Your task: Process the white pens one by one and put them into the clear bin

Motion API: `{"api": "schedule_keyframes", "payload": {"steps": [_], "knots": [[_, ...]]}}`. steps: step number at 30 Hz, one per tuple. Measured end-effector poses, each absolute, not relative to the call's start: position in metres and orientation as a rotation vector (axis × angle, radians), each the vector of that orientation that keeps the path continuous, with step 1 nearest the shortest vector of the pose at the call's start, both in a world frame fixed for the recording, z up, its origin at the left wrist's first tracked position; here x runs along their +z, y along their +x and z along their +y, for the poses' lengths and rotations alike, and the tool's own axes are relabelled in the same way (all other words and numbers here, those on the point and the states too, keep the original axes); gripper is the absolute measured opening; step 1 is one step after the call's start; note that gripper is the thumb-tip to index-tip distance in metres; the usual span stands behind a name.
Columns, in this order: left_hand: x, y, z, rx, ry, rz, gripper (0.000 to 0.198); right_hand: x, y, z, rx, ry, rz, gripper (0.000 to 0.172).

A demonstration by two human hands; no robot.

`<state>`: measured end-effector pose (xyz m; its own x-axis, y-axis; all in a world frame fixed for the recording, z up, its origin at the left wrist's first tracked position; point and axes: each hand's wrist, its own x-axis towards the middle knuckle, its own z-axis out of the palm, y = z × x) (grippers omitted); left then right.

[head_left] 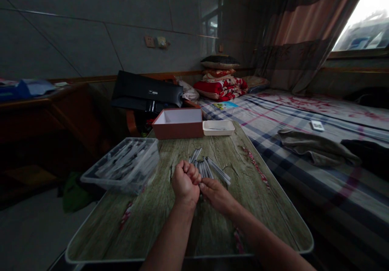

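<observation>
Several thin grey pens point(209, 166) lie in a loose pile on the wood-patterned table point(152, 218), just beyond both hands. My left hand point(185, 181) is curled into a fist at the near edge of the pile; what it grips is hidden. My right hand point(216, 194) rests palm down beside it, fingers pinched on the near ends of the pens. The two hands touch each other.
A clear plastic bin point(123, 165) full of pens overhangs the table's left edge. A red-brown open box point(178, 123) and a small white tray point(218, 127) stand at the far end. A bed with a striped cover point(304, 141) runs along the right.
</observation>
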<state>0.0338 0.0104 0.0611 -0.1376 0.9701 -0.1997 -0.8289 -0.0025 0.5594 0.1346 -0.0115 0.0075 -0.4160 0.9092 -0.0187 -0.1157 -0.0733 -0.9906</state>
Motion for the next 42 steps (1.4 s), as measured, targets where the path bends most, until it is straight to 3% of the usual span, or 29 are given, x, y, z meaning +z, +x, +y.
{"api": "schedule_keyframes", "payload": {"steps": [10,22,30,37,42], "knots": [[0.056,0.031,0.011,1.615,0.297,0.669,0.029,0.010,0.131,-0.010,1.471,-0.968,-1.521,0.039],[0.088,-0.022,0.021,1.622,0.387,0.452,0.032,0.012,0.146,-0.024,2.124,-0.712,-1.140,0.043],[0.057,0.002,0.010,1.480,0.358,0.449,0.028,0.009,0.142,-0.014,1.946,-0.851,-1.181,0.042],[0.037,0.001,0.007,1.537,0.427,0.812,0.014,0.008,0.148,-0.014,1.834,-0.872,-1.073,0.032],[0.029,-0.007,0.002,1.513,0.569,0.907,0.025,0.012,0.147,-0.012,1.716,-0.991,-1.106,0.026]]}}
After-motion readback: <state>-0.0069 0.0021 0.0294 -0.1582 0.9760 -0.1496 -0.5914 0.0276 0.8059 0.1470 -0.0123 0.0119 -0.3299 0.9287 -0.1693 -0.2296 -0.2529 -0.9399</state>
